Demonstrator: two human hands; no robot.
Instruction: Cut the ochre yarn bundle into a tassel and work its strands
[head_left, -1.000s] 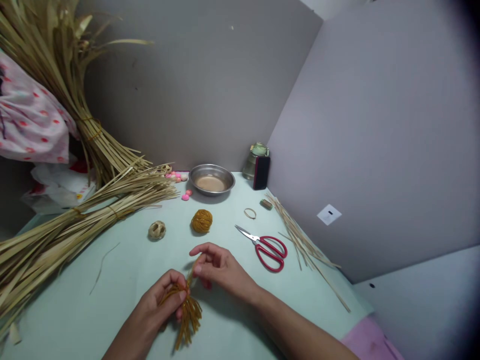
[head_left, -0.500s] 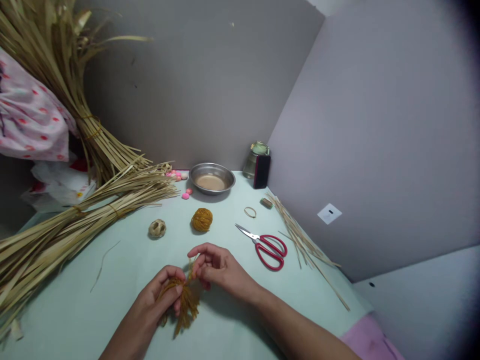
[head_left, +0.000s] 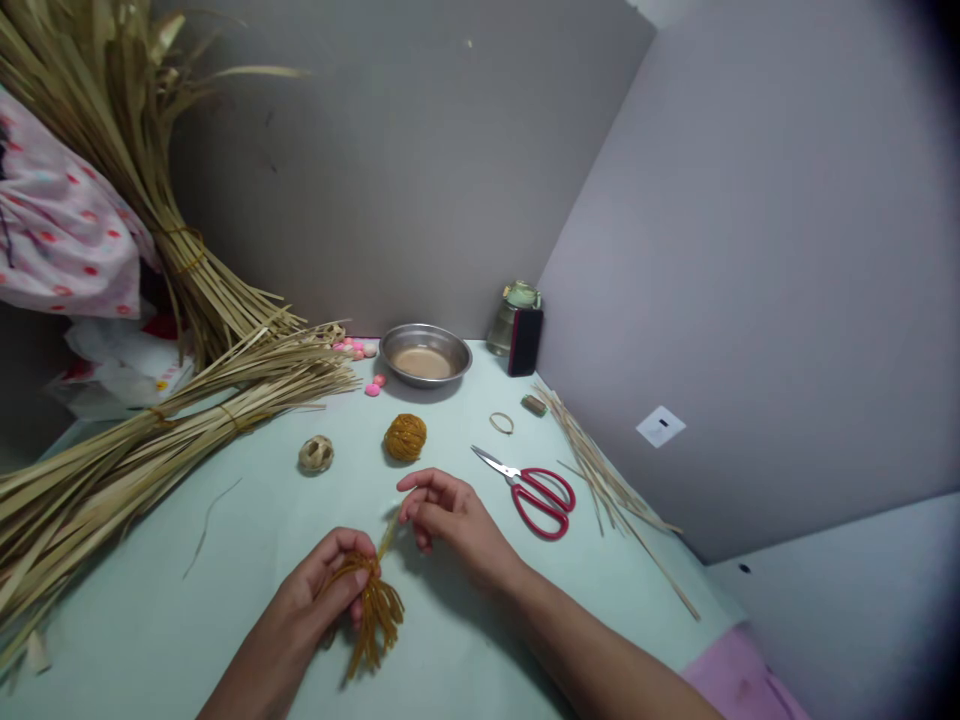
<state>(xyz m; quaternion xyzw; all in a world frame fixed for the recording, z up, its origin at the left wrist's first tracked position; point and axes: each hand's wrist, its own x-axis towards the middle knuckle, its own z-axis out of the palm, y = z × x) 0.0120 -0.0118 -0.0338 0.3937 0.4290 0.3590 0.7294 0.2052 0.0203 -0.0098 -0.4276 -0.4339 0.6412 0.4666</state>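
Observation:
My left hand pinches a mustard-brown yarn tassel at its gathered top, and its loose strands fan out downward. Up and to the right, my right hand has thumb and fingers closed on a thin yellowish strand that runs down to the tassel's top. Beyond the hands lie a ball of mustard yarn and a small openwork woven ball. Red-handled scissors rest to the right of my right hand, blades pointing left.
Bundles of dried straw strips fill the left side. At the back stand a metal bowl with liquid, a phone against a glass jug, and pink pebble-like pieces. Thin sticks lie along the right wall.
My right hand has moved up and to the right, away from my left, and the strand between them is stretched longer. My left hand stays on the tassel.

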